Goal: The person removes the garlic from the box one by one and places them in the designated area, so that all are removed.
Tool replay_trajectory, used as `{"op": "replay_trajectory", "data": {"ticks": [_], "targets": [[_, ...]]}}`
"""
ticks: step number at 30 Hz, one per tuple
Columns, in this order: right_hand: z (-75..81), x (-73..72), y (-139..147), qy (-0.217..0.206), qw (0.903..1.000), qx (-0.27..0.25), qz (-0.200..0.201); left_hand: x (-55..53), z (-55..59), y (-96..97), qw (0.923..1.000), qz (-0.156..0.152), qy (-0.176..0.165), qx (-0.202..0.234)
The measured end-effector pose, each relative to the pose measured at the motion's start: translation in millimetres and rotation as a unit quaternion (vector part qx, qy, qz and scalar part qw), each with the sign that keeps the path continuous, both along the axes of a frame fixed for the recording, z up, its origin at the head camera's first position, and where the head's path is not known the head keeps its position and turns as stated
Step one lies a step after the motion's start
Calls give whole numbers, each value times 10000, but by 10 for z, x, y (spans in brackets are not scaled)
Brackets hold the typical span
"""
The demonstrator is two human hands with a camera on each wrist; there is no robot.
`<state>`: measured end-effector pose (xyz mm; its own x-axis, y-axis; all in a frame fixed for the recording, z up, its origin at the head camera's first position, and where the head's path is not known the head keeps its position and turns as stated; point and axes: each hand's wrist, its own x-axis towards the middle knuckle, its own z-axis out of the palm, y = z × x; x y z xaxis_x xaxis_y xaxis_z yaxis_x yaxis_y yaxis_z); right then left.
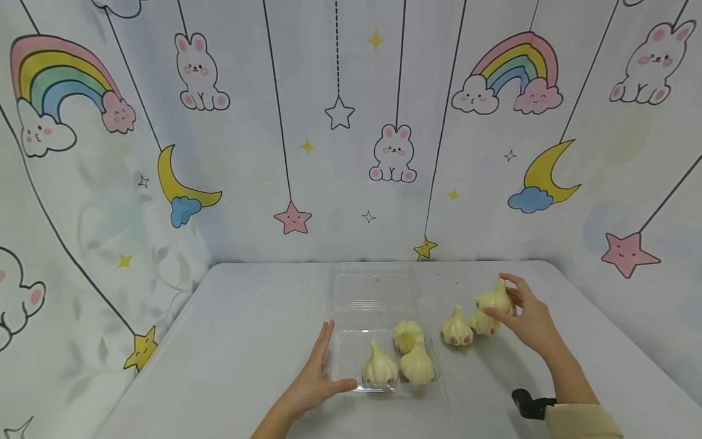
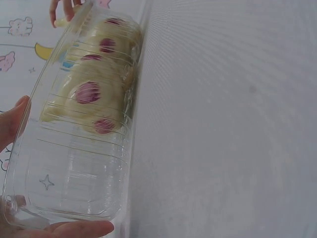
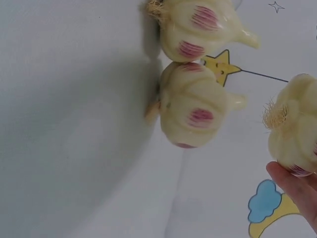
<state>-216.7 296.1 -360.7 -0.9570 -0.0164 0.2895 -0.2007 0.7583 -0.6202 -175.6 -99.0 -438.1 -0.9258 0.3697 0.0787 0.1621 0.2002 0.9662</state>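
My right hand (image 1: 531, 317) pinches a garlic bulb (image 1: 496, 297) between thumb and fingertips, its stem pointing up. In the right wrist view the roots of this bulb (image 3: 297, 124) show, with fingertips against its side. Just beneath and beside it on the table are two more bulbs, one upright (image 1: 457, 328) and one partly covered (image 1: 484, 324). My left hand (image 1: 315, 379) rests at a clear plastic box (image 1: 347, 356), straight fingers along its left side and thumb at the front rim. Three garlic bulbs (image 1: 381, 367) lie in the box, toward its right half.
The box's clear lid (image 1: 378, 286) is folded back flat behind it. A white table (image 1: 247, 341) lies under everything, and a patterned curtain (image 1: 340, 164) borders its back and sides. A black strap piece (image 1: 529, 405) sits at my right wrist by the sleeve (image 1: 581, 421).
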Motion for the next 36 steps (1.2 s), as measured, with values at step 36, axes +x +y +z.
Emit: {"op": "replay_trajectory", "data": {"ticks": [36], "targets": [[-281, -245, 493, -731, 9956, 527, -243, 21, 2, -2, 10000, 39, 60, -42]]}}
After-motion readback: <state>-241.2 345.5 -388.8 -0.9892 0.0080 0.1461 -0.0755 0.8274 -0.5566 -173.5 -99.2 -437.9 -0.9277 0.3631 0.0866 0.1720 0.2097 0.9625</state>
